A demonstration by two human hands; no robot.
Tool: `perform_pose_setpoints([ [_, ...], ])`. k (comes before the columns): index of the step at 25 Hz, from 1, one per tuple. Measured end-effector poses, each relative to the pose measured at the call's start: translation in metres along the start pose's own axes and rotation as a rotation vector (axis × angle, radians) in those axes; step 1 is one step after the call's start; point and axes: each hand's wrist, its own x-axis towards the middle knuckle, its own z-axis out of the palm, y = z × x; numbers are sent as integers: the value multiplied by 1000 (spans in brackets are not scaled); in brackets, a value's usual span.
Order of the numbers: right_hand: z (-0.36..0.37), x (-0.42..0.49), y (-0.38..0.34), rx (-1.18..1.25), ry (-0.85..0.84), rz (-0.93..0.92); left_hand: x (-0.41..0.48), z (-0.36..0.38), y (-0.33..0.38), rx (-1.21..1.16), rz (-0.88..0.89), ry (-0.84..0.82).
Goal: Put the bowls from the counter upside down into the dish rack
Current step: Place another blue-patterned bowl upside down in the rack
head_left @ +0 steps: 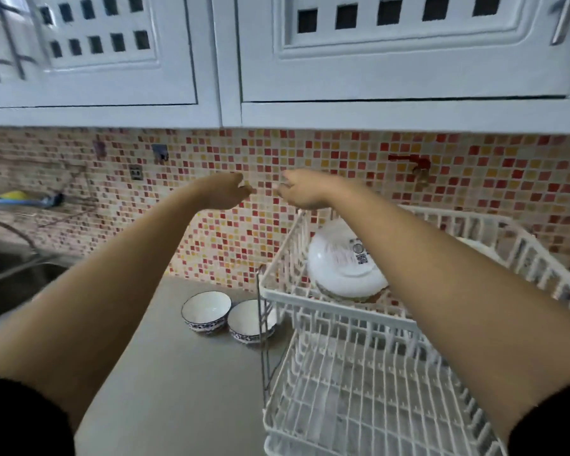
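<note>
Two white bowls with blue patterned bands stand upright on the grey counter (178, 373): the left bowl (206, 311) and the right bowl (252, 320), side by side beside the rack's left edge. The white two-tier wire dish rack (339, 383) fills the lower right; its upper tier holds an overturned white dish (339, 268). Both my arms stretch forward at the height of the tiled wall, well above the bowls. My left hand (226, 191) and my right hand (301, 189) hold nothing, with the fingers loosely curled and the fingertips nearly meeting.
White wall cabinets (375, 60) hang overhead. A mosaic tile backsplash (231, 245) runs behind the counter, with a red tap (412, 161) above the rack. A sink (17, 274) lies at the left, with a blue and yellow object (20, 198) behind it.
</note>
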Motion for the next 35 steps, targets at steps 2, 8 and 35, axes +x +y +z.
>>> perform_pose_setpoints([
  [2, 23, 32, -31, 32, 26, 49, 5, 2, -52, 50, -82, -1],
  [8, 116, 122, -92, 65, 31, 266, 16, 25, -178, 72, -227, -55],
  [35, 531, 219, -55, 1358, -24, 1158, 90, 353, -337, -440, -584, -447],
])
